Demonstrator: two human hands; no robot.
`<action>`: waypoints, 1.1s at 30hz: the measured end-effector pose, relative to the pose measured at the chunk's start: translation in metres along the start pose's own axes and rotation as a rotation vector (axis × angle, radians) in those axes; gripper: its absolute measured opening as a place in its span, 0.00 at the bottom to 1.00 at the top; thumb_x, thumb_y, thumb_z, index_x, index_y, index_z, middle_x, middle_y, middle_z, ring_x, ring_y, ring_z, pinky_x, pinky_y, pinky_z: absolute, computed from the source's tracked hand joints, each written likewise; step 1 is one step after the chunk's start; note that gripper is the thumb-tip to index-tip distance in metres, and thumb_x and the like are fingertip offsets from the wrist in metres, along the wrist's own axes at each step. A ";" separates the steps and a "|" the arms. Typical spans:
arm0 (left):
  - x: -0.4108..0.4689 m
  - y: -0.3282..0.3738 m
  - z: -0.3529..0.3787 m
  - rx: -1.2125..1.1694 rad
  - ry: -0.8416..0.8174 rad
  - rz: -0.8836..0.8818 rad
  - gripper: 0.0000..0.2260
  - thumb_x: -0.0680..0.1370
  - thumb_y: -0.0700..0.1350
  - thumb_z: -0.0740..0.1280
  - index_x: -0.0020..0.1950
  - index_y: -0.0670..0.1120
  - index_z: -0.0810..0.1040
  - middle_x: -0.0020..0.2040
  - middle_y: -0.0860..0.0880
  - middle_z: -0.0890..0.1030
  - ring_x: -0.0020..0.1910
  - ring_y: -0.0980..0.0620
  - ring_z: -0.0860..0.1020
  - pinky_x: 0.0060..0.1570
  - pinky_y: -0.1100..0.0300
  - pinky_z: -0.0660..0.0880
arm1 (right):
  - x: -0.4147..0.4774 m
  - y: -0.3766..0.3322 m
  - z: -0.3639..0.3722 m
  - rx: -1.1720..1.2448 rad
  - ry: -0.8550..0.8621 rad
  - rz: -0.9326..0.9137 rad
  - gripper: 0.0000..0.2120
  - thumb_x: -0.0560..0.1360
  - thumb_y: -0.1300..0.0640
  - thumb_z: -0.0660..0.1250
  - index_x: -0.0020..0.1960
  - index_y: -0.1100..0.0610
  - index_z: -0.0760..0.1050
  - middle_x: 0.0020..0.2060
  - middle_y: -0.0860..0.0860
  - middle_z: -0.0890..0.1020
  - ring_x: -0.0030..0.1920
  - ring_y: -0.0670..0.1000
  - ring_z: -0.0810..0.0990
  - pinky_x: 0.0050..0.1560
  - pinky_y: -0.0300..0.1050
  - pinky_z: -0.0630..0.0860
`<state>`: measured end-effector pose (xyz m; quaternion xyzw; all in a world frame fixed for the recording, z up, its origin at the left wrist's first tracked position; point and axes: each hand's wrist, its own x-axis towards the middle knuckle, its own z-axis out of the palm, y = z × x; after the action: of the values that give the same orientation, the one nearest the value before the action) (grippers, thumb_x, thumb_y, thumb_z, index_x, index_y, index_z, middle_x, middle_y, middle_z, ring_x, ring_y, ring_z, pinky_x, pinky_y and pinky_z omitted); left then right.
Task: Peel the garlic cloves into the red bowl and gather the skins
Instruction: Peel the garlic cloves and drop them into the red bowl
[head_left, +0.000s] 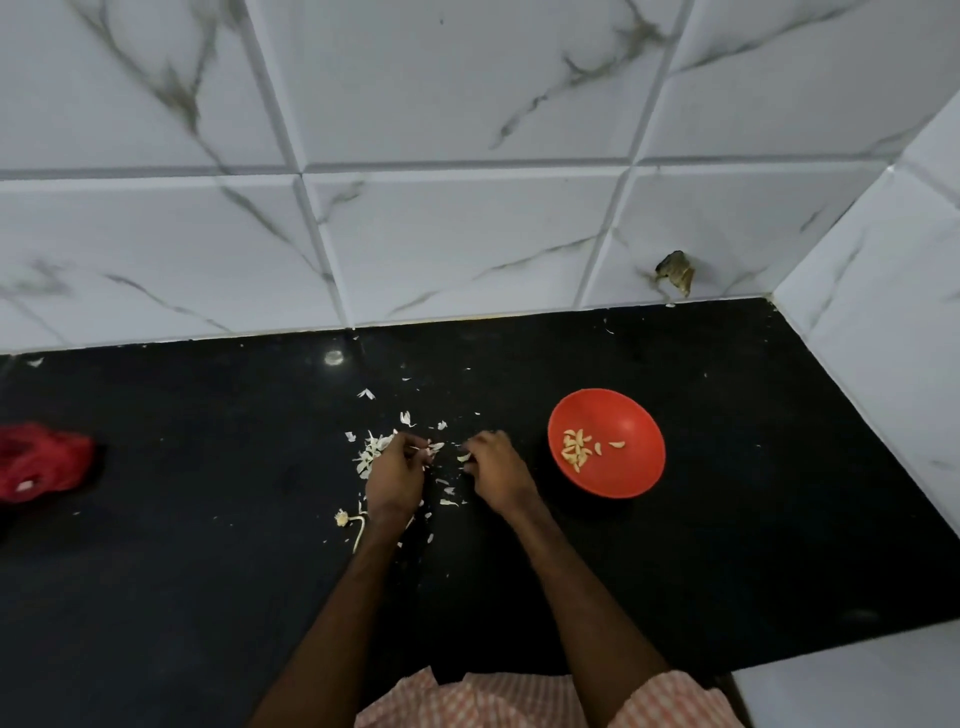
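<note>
- Two sets of curled fingers, left hand (397, 470) and right hand (496, 465), over scattered garlic skins (371, 452) — what they grasp, I cannot tell.
- Peeled cloves (576, 449) lie in the red bowl (623, 415).

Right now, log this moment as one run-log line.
left hand: curled at garlic skins, grip unclear | right hand: pinches a garlic bit | red bowl: peeled cloves inside | black counter: skins scattered
</note>
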<state>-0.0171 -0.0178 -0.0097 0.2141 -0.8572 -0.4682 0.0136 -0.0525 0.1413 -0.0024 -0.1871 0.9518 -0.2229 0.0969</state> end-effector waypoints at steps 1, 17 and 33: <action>-0.002 -0.001 0.000 0.013 -0.001 0.000 0.04 0.80 0.43 0.66 0.50 0.51 0.78 0.44 0.55 0.83 0.45 0.54 0.80 0.48 0.54 0.76 | -0.002 0.001 0.007 -0.044 -0.020 0.011 0.15 0.80 0.62 0.65 0.66 0.57 0.75 0.63 0.52 0.74 0.65 0.53 0.70 0.65 0.50 0.72; -0.008 0.005 0.008 0.148 -0.235 0.110 0.08 0.81 0.44 0.64 0.42 0.49 0.76 0.35 0.54 0.78 0.35 0.53 0.76 0.37 0.58 0.68 | 0.002 -0.006 0.007 0.540 0.077 0.136 0.05 0.78 0.65 0.68 0.48 0.59 0.82 0.42 0.49 0.84 0.42 0.44 0.81 0.44 0.28 0.72; -0.003 0.009 0.001 0.078 -0.204 0.065 0.10 0.80 0.44 0.64 0.42 0.41 0.79 0.37 0.46 0.81 0.37 0.46 0.79 0.40 0.51 0.74 | 0.008 -0.015 -0.006 0.409 0.108 0.050 0.08 0.78 0.64 0.66 0.52 0.57 0.83 0.45 0.50 0.86 0.46 0.46 0.83 0.51 0.43 0.80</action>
<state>-0.0183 -0.0117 -0.0021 0.1379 -0.8782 -0.4531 -0.0669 -0.0568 0.1281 0.0085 -0.1275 0.8948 -0.4189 0.0870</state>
